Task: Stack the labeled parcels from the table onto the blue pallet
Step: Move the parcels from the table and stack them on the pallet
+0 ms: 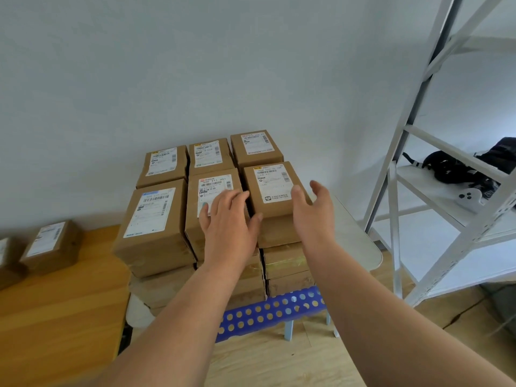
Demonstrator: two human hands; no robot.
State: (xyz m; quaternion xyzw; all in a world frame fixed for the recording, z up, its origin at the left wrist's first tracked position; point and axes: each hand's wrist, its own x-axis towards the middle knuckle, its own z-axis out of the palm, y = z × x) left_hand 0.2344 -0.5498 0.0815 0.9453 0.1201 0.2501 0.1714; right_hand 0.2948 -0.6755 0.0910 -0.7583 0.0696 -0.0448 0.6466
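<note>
Parcels already fill the blue pallet (268,311) several layers deep, with six labelled tops showing on the highest layer, three at the back and three at the front. Your left hand (229,219) lies with straight fingers on the front middle parcel (213,191), while your right hand (314,210) is spread wide at the right side of the front right parcel (273,188), gripping nothing. That right-hand parcel sits slightly higher than its neighbours and close to the stack's outer edge, so a careless push from your left could, I judge, slide it outward and off; pressing unevenly could also skew the column beneath, whose taped sides look a little uneven. On the wooden tabletop (61,303) at your left, one parcel (51,244) is in full view, and part of another shows at the frame edge, so at least two remain to move.
</note>
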